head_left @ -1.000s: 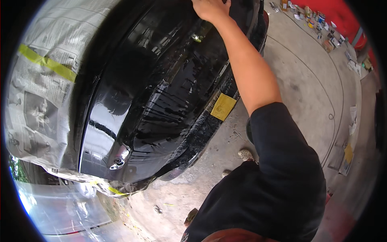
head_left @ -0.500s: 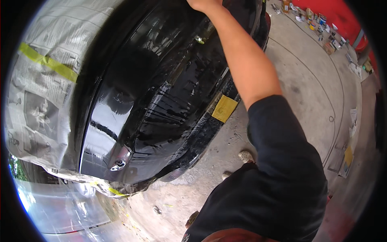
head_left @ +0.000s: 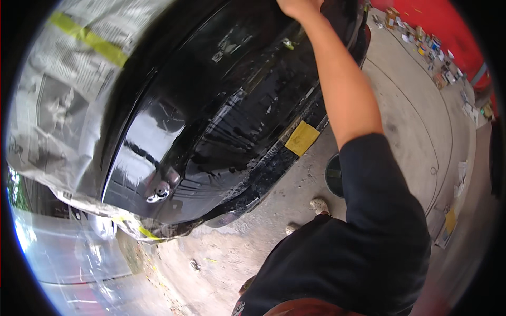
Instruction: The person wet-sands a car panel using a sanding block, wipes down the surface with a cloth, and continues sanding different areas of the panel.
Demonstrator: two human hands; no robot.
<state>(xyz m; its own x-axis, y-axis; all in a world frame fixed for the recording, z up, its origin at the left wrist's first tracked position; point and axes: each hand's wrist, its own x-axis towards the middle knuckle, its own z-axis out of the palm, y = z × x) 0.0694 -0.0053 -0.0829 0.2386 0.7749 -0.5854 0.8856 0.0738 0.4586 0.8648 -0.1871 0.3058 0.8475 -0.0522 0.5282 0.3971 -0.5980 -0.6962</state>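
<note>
My right arm reaches up across a glossy black car panel [head_left: 211, 58], with wet streaks on its lower part. My right hand [head_left: 298, 8] is at the panel's upper part, its fingers mostly cut off by the top edge, so their hold is unclear. A yellow rectangular pad or sheet [head_left: 301, 138] lies on the panel's right-hand ledge. Newspaper masking [head_left: 63, 116] with yellow-green tape [head_left: 89, 39] covers the area to the left. A chrome fitting [head_left: 161, 190] shows near the panel's lower end. My left hand is out of view.
A dark round bucket [head_left: 333, 174] stands on the concrete floor [head_left: 400, 121] beside my shoes [head_left: 319, 205]. Cords [head_left: 433, 171] run across the floor. Cans and bottles [head_left: 421, 50] line a red object at upper right. A pale vehicle body [head_left: 68, 258] shows at lower left.
The view has shifted, so the car and masking sit higher and the panel farther right. My right hand has moved slightly over the panel's upper part. More of the dark bucket now shows.
</note>
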